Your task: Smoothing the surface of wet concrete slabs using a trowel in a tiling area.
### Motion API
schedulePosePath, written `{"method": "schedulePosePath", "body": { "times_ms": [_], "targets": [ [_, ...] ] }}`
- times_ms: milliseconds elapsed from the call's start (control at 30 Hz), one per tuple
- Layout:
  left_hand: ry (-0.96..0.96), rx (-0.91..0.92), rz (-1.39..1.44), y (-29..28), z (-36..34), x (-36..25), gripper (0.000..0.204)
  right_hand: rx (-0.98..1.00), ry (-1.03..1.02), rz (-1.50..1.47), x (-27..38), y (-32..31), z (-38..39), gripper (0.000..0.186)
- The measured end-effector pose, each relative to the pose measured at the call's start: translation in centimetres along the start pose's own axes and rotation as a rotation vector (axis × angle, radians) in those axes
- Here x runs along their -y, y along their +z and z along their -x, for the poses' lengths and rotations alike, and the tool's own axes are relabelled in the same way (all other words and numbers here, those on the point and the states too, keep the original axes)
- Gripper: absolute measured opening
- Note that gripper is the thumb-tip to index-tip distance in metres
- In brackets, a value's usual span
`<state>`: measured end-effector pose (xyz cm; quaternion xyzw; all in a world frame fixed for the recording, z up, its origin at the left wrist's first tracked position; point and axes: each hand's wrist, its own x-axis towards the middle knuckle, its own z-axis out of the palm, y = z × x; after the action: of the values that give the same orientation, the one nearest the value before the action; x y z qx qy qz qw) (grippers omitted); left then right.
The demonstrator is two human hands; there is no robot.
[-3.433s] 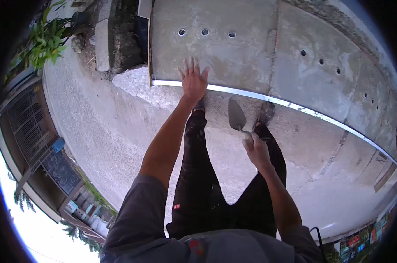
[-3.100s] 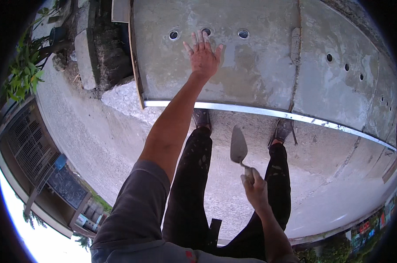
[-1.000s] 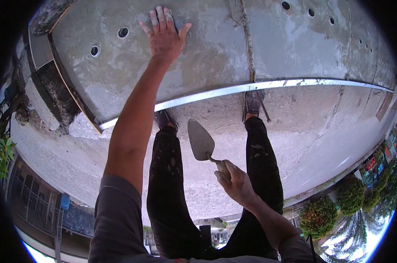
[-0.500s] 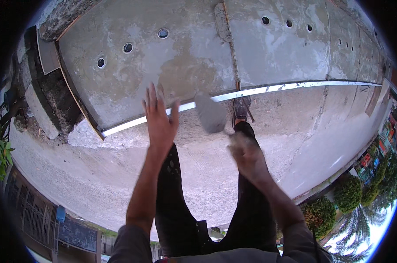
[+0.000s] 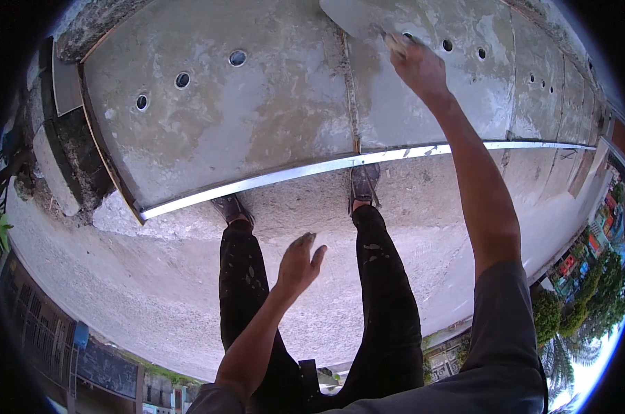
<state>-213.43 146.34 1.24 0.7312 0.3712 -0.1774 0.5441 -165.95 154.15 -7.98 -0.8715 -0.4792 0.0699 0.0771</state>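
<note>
My right hand [image 5: 422,67] is stretched far forward, closed round the handle of a trowel [image 5: 352,16]. The trowel's grey blade lies over the far part of the damp grey cement surface [image 5: 223,117], at the top edge of the view. My left hand [image 5: 300,263] hangs in the air between my legs, holding nothing, its thumb apart from loosely bent fingers. A long pale metal strip [image 5: 257,181] edges the near side of the cement surface, just beyond my shoes.
Several round holes [image 5: 182,80] pierce the cement surface. A narrow divider [image 5: 351,90] splits it into panels. Both my shoes [image 5: 365,183] stand on rough concrete paving [image 5: 312,297] by the strip. Broken concrete blocks [image 5: 58,169] lie at the left; bushes [image 5: 588,297] grow at the right.
My right hand has swung forward and right, carrying the trowel from near the strip to the far part of the cement. My left hand has drawn back toward me, away from the strip.
</note>
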Motion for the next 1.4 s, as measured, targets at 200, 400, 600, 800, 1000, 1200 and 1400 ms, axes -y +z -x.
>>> {"method": "schedulePosePath", "body": {
  "times_ms": [200, 400, 600, 800, 1000, 1200, 1400],
  "targets": [
    [-0.08, 0.03, -0.017, 0.0, -1.3, -0.3, 0.05, 0.087, -0.005, 0.051, -0.9, 2.3, 0.5, 0.029],
    [-0.121, 0.067, 0.005, -0.2, -1.6, -0.6, 0.051, 0.15, -0.067, -0.034, -1.6, 1.9, 7.4, 0.032],
    [-0.107, 0.05, 0.036, -0.3, -2.4, -1.3, 0.047, 0.092, -0.151, -0.062, -1.9, 2.9, 14.7, 0.03],
    [-0.122, 0.047, 0.004, -1.0, -2.2, -0.7, 0.048, 0.127, -0.238, -0.105, 2.9, 2.2, 17.0, 0.026],
    [-0.114, 0.031, 0.037, -1.0, -2.4, -1.0, 0.048, 0.133, -0.049, -0.079, -0.5, 2.5, 17.3, 0.025],
    [-0.155, 0.039, 0.04, -1.4, -1.9, 0.0, 0.052, 0.198, -0.145, -0.216, 3.7, 2.1, 18.1, 0.024],
    [-0.101, -0.001, 0.043, -1.0, -2.4, -0.6, 0.049, -0.019, 0.142, -0.338, 5.0, 3.9, 10.3, 0.021]
  ]
}}
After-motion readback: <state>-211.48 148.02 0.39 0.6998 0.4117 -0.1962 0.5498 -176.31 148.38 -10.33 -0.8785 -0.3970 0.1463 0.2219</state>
